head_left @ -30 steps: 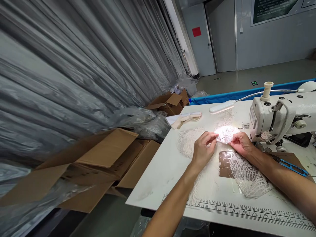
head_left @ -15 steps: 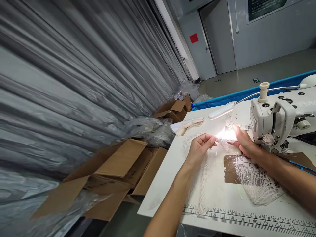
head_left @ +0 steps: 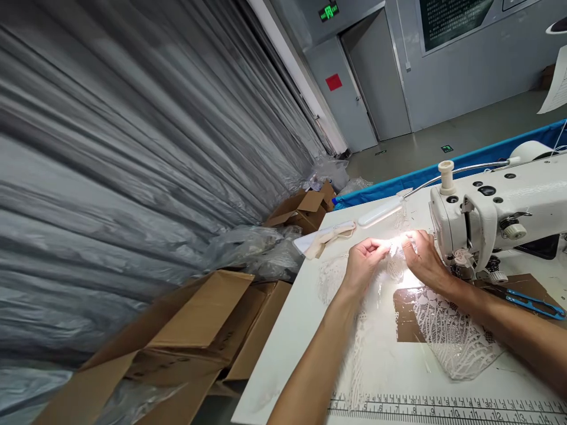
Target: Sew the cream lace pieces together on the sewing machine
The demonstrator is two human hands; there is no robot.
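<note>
Both my hands are raised over the white sewing table under a bright lamp. My left hand pinches one end of a small white lace piece. My right hand pinches its other end, close to the needle area of the white sewing machine. The lamp glare washes out the lace between my fingers. More white lace lies on the table below my right wrist, partly over a brown patch.
Blue-handled scissors lie right of the machine base. A beige cloth piece rests at the table's far edge. Open cardboard boxes and plastic wrap stand left of the table along a grey curtain. A printed ruler runs along the near edge.
My view has tilted up and shifted. Both hands have moved farther from me toward the lamp, and the lace between them is bunched smaller than one second ago.
</note>
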